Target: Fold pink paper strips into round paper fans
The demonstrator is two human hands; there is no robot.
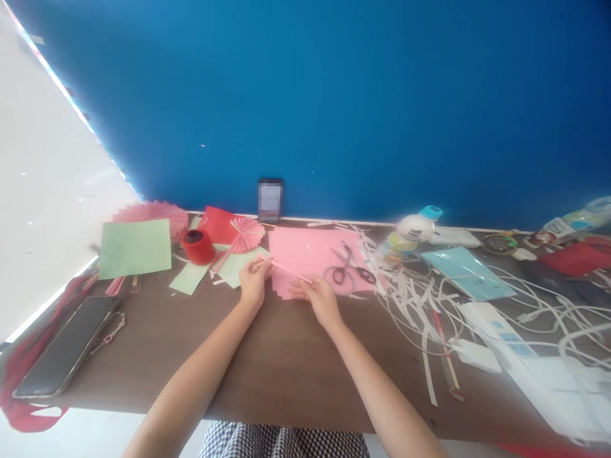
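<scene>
Between my two hands stretches a narrow strip of folded pink paper (288,270), slanting down to the right. My left hand (254,277) pinches its left end, and my right hand (319,298) holds the right end between thumb and fingers. Just beyond them lies a stack of pink paper sheets (310,245). On its right part rest a pair of scissors (344,264) and another dark-handled tool (358,257). A pink pleated paper fan (246,235) and a light green paper piece (233,267) are left of the stack.
A red tape roll (198,248), green sheet (136,248) and large phone (71,343) lie leftward. A small phone (270,200) leans on the blue wall. White paper strips (415,299), cables, a bottle (415,229) and a power strip (501,343) crowd the right.
</scene>
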